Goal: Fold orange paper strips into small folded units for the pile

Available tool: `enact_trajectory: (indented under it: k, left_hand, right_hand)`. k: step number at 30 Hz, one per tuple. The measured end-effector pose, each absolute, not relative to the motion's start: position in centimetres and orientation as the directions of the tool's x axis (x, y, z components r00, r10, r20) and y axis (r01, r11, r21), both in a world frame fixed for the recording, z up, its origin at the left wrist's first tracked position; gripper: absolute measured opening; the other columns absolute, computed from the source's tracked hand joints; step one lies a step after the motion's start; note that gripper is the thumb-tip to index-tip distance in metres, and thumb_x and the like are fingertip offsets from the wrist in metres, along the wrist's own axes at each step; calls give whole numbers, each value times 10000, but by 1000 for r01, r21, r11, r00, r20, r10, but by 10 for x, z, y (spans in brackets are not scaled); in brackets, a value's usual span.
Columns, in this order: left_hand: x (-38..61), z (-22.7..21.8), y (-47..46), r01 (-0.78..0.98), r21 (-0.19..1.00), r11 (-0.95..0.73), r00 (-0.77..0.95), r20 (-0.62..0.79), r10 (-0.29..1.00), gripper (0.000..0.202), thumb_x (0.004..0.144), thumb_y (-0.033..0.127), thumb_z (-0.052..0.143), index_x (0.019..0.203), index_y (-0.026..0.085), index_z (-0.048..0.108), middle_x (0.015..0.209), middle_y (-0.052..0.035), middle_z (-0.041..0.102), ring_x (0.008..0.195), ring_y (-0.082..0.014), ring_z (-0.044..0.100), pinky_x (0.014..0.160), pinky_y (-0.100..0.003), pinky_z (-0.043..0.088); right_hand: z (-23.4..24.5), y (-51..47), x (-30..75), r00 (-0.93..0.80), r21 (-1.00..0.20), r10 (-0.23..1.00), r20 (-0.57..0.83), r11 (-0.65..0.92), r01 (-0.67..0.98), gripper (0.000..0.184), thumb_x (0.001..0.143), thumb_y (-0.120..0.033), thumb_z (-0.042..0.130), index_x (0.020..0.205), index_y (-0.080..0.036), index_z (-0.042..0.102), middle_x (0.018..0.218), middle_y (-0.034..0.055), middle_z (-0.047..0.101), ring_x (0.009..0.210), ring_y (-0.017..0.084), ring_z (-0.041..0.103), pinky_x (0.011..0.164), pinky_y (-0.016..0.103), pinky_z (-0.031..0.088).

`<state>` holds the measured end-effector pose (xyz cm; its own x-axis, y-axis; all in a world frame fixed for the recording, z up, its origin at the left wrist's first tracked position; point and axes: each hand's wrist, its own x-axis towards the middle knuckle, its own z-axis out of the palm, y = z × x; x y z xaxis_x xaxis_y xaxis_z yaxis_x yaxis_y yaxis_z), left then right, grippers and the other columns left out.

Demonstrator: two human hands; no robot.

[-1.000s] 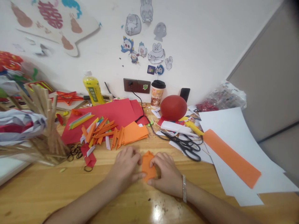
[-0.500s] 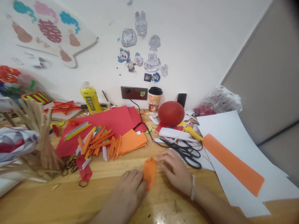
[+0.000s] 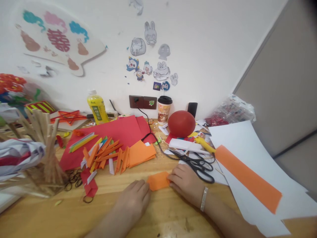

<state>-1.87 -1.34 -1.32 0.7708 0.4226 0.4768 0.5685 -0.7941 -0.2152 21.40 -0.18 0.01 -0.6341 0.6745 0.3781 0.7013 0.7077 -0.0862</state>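
A small piece of orange paper [image 3: 158, 181] lies crosswise low over the wooden table, between my two hands. My left hand [image 3: 135, 198] has its fingers closed at the paper's left end. At the right end, my right hand [image 3: 184, 181] pinches the edge with thumb and fingers; a pale bracelet circles that wrist. Just behind my right hand are black-handled scissors [image 3: 198, 165]. Farther back on the left sit a stack of orange paper [image 3: 142, 153] and a heap of folded orange strips [image 3: 105, 153].
Red paper sheets [image 3: 123, 127] lie behind the heap. Wooden sticks [image 3: 47, 145] stand at left, near black rubber bands [image 3: 73, 180]. A red balloon [image 3: 181, 123], a lidded cup [image 3: 164, 110] and a yellow bottle [image 3: 97, 109] line the back. White sheets [image 3: 237, 138] with a long orange strip [image 3: 249, 178] cover the right.
The orange paper has turned from lengthwise to crosswise. My right hand has taken its right end, and my left hand has shifted slightly left. The camera view has tilted a little upward.
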Motion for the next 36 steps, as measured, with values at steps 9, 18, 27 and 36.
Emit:
enact_trajectory:
  k: [9,18,27,36]
  left_hand:
    - [-17,-18,-7,602,-122,-789,744,446,498,312,920,95,300,759,156,560,724,-53,573,664,-188,510,600,-299,436]
    - [-16,-12,-1,637,72,-768,682,412,604,339,957,224,301,734,157,547,734,-42,548,685,-172,495,617,-276,422]
    - [-7,-11,4,729,222,-647,559,353,751,208,871,154,419,710,157,551,732,-41,555,712,-183,533,653,-297,449]
    - [-2,-16,7,785,87,-613,553,348,757,181,820,122,440,680,142,553,690,-59,547,667,-211,522,610,-327,427]
  right_hand:
    - [-4,-3,209,-613,-87,691,383,688,720,182,886,-196,476,784,-186,626,768,56,594,763,180,476,673,303,351]
    - [-3,-3,202,-378,-492,881,285,473,731,75,776,-160,611,707,-188,601,792,20,576,801,168,495,689,281,381]
    - [-6,-5,195,-309,-445,914,263,400,801,101,763,-117,555,685,-178,538,783,23,530,792,177,461,696,296,358]
    - [-11,-4,189,-236,-401,932,275,334,853,140,763,-187,604,647,-180,526,746,16,507,765,180,443,676,293,330]
